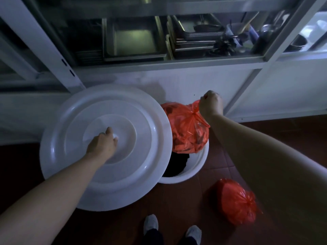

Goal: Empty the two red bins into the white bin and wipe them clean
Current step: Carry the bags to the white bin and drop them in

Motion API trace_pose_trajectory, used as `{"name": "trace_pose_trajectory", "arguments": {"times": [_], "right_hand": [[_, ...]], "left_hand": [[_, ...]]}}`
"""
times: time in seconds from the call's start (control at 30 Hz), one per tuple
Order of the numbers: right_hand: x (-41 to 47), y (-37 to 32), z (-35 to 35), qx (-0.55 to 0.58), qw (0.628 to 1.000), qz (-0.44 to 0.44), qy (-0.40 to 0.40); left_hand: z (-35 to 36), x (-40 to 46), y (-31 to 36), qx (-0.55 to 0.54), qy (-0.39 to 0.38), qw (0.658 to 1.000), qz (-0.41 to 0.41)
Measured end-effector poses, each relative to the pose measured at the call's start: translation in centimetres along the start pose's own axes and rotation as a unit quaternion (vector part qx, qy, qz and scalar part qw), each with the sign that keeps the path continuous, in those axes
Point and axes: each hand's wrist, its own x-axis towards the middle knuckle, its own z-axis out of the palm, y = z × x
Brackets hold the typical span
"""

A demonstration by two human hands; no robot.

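Crinkly red plastic bag (187, 128) over round white bin (198, 167), knot in right hand (211, 104)

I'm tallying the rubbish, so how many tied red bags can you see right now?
2. One red bag hangs from the right hand over the white bin; the other bag lies on the floor. More may be hidden inside the bin.

The round lid (106, 147) is plain white, and so is the bin (198, 167) beside it, whose inside looks black. The bag (185, 128) over the bin is bright orange-red, as is the second bag (237, 202) on the near right floor. The floor tiles (185, 200) are dark red-brown. The shoes (151, 223) are pale grey. The far trays (134, 39) are dull silver on a white-framed shelf (177, 64).
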Motion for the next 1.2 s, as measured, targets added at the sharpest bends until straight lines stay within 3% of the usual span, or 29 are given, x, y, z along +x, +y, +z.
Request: {"name": "trace_pose_trajectory", "arguments": {"times": [0.27,0.5,0.83,1.03,1.2], "right_hand": [[-1.8,-1.1,8.3,-0.028,0.997,-0.010,-0.077],[-4.7,2.9,14.3,-0.114,0.986,0.002,-0.123],[-8.3,8.9,21.6,-0.099,0.984,0.006,-0.146],[-11.2,12.1,22.8,-0.140,0.970,0.031,-0.195],[-12.3,13.7,20.8,-0.158,0.968,0.036,-0.192]], "left_hand": [[3.2,0.7,-4.7,-0.005,-0.006,1.000,-0.029],[8.6,0.7,-6.5,-0.012,-0.027,0.999,-0.037],[16.1,1.4,-7.8,-0.012,-0.023,1.000,-0.006],[18.9,1.3,-8.2,0.009,-0.031,0.999,0.014],[18.6,1.4,-6.8,0.017,-0.041,0.998,0.033]]}}
